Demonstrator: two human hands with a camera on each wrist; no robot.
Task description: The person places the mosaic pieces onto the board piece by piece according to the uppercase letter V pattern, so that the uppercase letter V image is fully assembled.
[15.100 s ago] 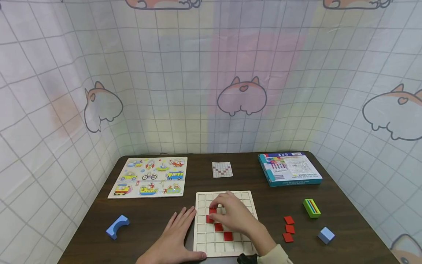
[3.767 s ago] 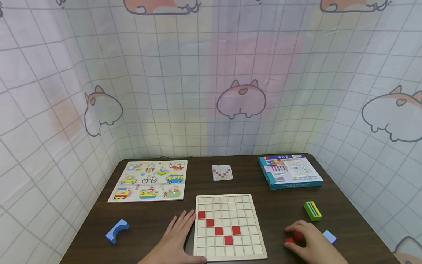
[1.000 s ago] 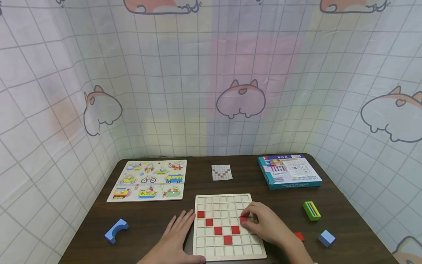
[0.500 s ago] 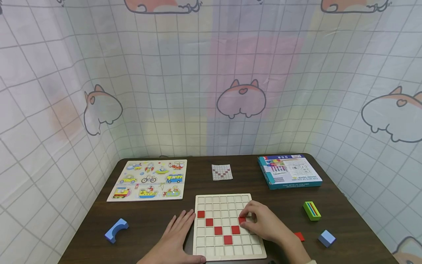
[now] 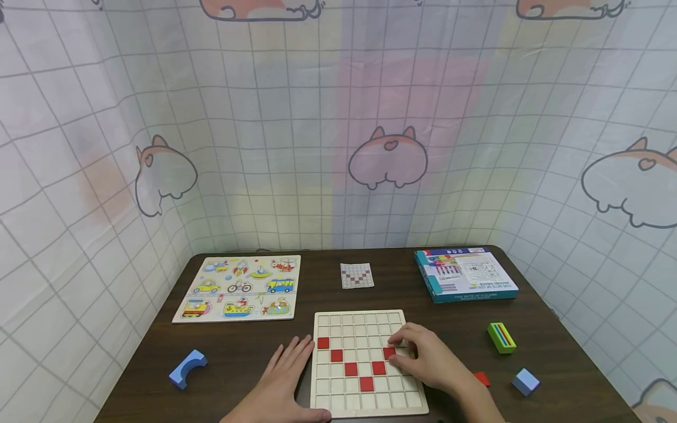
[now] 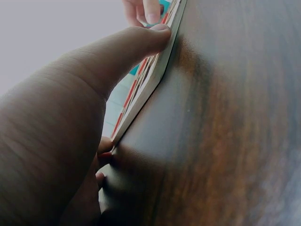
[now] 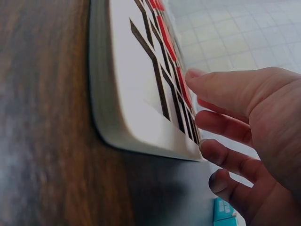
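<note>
A pale wooden grid board [image 5: 344, 405] lies at the front middle with several red square tiles in its cells, roughly forming a V. My left hand [image 5: 282, 379] rests beside the board's left edge, fingers spread and thumb at the near left corner. In the left wrist view that thumb [image 6: 157, 37] touches the board's rim. Over the board's right side, my right hand [image 5: 425, 358] has its thumb and index fingertips right at a red tile [image 5: 388, 353] lying in a cell. The right wrist view shows its fingers [image 7: 221, 125] loosely bent and apart.
Right of the board lie a loose red tile [image 5: 481, 379], partly behind the right forearm, a blue block [image 5: 526, 382] and a green striped block [image 5: 501, 338]. Behind are a boxed set [image 5: 471, 276], a small pattern card [image 5: 357, 276] and a picture puzzle [image 5: 238, 289]. A blue arch block [image 5: 187, 368] lies left.
Over fifteen seconds several red tiles went onto the board, and one loose tile shows at right. In the last second the right hand set a tile into a cell and loosened its fingers.
</note>
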